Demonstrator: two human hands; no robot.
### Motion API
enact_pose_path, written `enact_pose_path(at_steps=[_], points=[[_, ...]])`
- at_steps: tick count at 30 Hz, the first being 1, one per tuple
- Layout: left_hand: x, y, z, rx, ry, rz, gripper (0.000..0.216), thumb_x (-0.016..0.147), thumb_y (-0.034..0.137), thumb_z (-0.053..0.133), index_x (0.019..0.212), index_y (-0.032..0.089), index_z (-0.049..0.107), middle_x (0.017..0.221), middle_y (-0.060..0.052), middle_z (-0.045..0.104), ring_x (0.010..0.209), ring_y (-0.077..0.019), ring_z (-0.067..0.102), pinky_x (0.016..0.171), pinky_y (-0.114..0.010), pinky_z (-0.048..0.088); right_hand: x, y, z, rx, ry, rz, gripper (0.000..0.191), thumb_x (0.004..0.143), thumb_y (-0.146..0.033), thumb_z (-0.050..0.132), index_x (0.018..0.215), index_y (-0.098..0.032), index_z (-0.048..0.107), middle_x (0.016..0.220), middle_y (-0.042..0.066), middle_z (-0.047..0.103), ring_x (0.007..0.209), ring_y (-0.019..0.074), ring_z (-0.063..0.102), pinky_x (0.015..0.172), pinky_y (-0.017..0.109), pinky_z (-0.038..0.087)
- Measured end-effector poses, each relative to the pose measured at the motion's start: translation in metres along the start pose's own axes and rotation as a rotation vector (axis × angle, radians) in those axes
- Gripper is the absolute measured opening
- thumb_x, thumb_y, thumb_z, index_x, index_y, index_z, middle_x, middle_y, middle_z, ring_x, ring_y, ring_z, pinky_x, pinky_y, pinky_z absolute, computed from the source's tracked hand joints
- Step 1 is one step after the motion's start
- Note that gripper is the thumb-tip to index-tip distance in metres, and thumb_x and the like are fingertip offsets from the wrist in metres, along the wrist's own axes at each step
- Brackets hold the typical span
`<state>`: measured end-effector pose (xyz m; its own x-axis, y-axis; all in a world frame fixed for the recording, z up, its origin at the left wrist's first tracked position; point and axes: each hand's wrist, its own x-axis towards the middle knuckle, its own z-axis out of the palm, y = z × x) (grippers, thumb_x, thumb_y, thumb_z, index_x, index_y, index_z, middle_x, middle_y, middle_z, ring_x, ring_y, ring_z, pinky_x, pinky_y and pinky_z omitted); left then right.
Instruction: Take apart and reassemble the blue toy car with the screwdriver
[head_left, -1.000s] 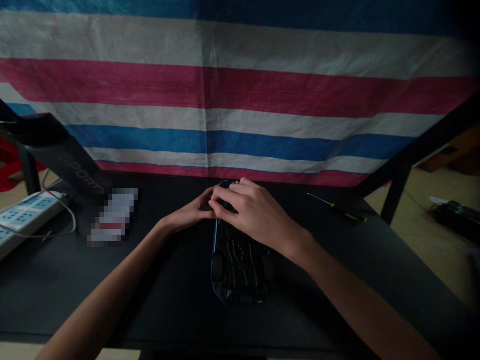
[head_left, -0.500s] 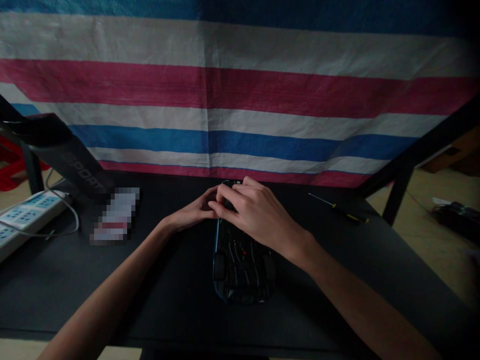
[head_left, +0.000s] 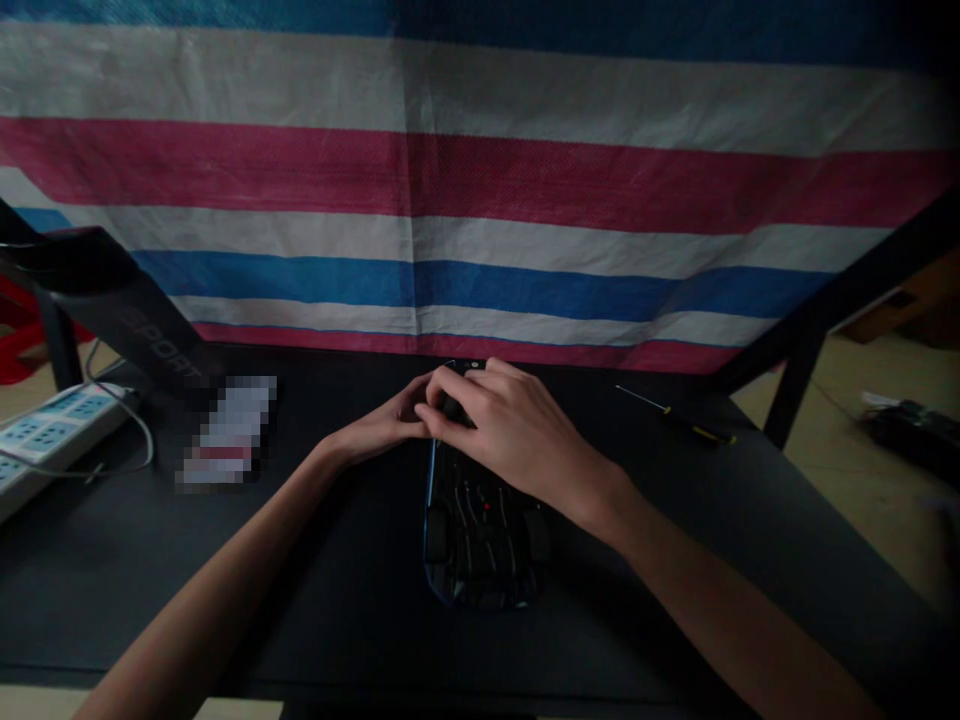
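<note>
A dark toy car (head_left: 480, 545) lies upside down on the black table, its underside and near wheels showing. My left hand (head_left: 390, 425) grips the car's far end from the left side, fingers and thumb curved around it. Over the same end, my right hand (head_left: 499, 415) has its thumb and fingers bent together. Whatever sits between those right fingertips is hidden, so I cannot make it out. Both hands cover most of the car's far part.
A screwdriver (head_left: 679, 418) with a black and yellow handle lies to the right on the table (head_left: 337, 610). At left are a white power strip (head_left: 64, 430) with a cable, a pixelated flat item (head_left: 229, 430) and a dark "SPORT" object (head_left: 150, 320). A striped sheet (head_left: 480, 180) hangs behind.
Hardly anything differs. The view has shifted slightly, and my right fingers have moved a little at the car's far end.
</note>
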<state>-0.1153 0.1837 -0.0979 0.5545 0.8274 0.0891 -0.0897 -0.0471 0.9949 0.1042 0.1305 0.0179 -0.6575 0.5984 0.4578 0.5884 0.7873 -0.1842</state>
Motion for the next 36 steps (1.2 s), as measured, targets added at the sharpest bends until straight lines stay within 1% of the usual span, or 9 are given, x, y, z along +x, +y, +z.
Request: enact_pose_path(at_steps=[4, 8, 12, 16, 19, 23, 27, 31, 36], points=[[-0.0007, -0.0002, -0.0006, 0.015, -0.007, 0.005, 0.083, 0.083, 0.03, 0.086, 0.157, 0.022, 0.049, 0.151, -0.016, 0.063, 0.148, -0.0404, 0.051, 0.124, -0.056, 0.041, 0.0002, 0.0001, 0.0004, 0.019, 0.009, -0.044, 0.015, 0.106, -0.021, 0.057, 0.114, -0.016, 0.068, 0.107, 0.008, 0.077, 0.1, 0.0223, 0.068, 0.096, 0.037, 0.044], [-0.0014, -0.0028, -0.0021, 0.037, 0.031, -0.016, 0.086, 0.085, 0.032, 0.085, 0.161, 0.025, 0.045, 0.159, -0.016, 0.056, 0.151, -0.0385, 0.049, 0.126, -0.057, 0.038, -0.0001, 0.0005, 0.0, -0.001, -0.016, -0.013, 0.021, 0.111, -0.031, 0.054, 0.108, -0.018, 0.07, 0.097, 0.005, 0.077, 0.09, 0.0211, 0.069, 0.092, 0.037, 0.045], [-0.0012, -0.0032, -0.0023, 0.008, -0.006, -0.002, 0.079, 0.084, 0.03, 0.085, 0.155, 0.022, 0.051, 0.159, -0.017, 0.056, 0.151, -0.0408, 0.048, 0.125, -0.06, 0.038, -0.0008, 0.0001, -0.0007, -0.004, 0.011, -0.065, 0.019, 0.107, -0.022, 0.058, 0.122, -0.017, 0.068, 0.116, 0.008, 0.077, 0.109, 0.0238, 0.068, 0.101, 0.039, 0.043], [-0.0014, -0.0025, -0.0022, -0.005, 0.011, -0.034, 0.088, 0.084, 0.03, 0.086, 0.161, 0.024, 0.043, 0.157, -0.015, 0.058, 0.153, -0.0395, 0.045, 0.127, -0.059, 0.035, -0.001, -0.0003, -0.0003, -0.024, 0.012, -0.024, 0.02, 0.111, -0.027, 0.052, 0.108, -0.018, 0.071, 0.1, 0.006, 0.078, 0.094, 0.0218, 0.07, 0.095, 0.039, 0.046], [-0.0012, -0.0035, -0.003, -0.003, -0.008, -0.026, 0.085, 0.084, 0.03, 0.086, 0.159, 0.023, 0.046, 0.157, -0.016, 0.058, 0.152, -0.0401, 0.047, 0.126, -0.057, 0.038, -0.0004, -0.0003, -0.0001, -0.006, 0.023, -0.05, 0.02, 0.107, -0.021, 0.055, 0.122, -0.017, 0.067, 0.116, 0.009, 0.077, 0.109, 0.0237, 0.068, 0.1, 0.039, 0.045], [-0.0003, -0.0025, -0.0026, 0.018, -0.022, -0.001, 0.085, 0.086, 0.032, 0.084, 0.161, 0.023, 0.045, 0.161, -0.017, 0.054, 0.154, -0.0406, 0.044, 0.127, -0.059, 0.035, 0.0001, -0.0003, 0.0005, -0.022, -0.028, 0.037, 0.021, 0.112, -0.03, 0.05, 0.119, -0.019, 0.067, 0.096, 0.006, 0.077, 0.091, 0.022, 0.069, 0.09, 0.037, 0.048], [-0.0005, 0.0031, 0.0, 0.037, -0.028, 0.012, 0.088, 0.086, 0.032, 0.084, 0.163, 0.023, 0.042, 0.163, -0.016, 0.052, 0.156, -0.0403, 0.042, 0.129, -0.059, 0.033, -0.0004, -0.0006, 0.0017, 0.036, -0.004, 0.006, 0.03, 0.107, -0.023, 0.053, 0.136, -0.017, 0.058, 0.107, 0.008, 0.077, 0.101, 0.023, 0.068, 0.097, 0.038, 0.047], [-0.0012, 0.0054, 0.0009, 0.044, -0.028, 0.002, 0.087, 0.086, 0.033, 0.085, 0.161, 0.022, 0.043, 0.165, -0.018, 0.05, 0.158, -0.042, 0.039, 0.13, -0.06, 0.032, -0.001, -0.0004, 0.0027, -0.002, -0.017, 0.037, 0.023, 0.11, -0.029, 0.05, 0.125, -0.017, 0.063, 0.097, 0.008, 0.076, 0.088, 0.0225, 0.067, 0.09, 0.038, 0.048], [-0.0015, 0.0026, 0.0011, 0.036, -0.014, -0.01, 0.088, 0.086, 0.033, 0.084, 0.163, 0.023, 0.041, 0.166, -0.017, 0.049, 0.158, -0.0421, 0.038, 0.13, -0.062, 0.03, -0.0013, -0.0004, 0.0026, -0.006, 0.03, -0.006, 0.021, 0.106, -0.023, 0.053, 0.123, -0.016, 0.065, 0.106, 0.009, 0.076, 0.097, 0.0231, 0.068, 0.096, 0.039, 0.046]])
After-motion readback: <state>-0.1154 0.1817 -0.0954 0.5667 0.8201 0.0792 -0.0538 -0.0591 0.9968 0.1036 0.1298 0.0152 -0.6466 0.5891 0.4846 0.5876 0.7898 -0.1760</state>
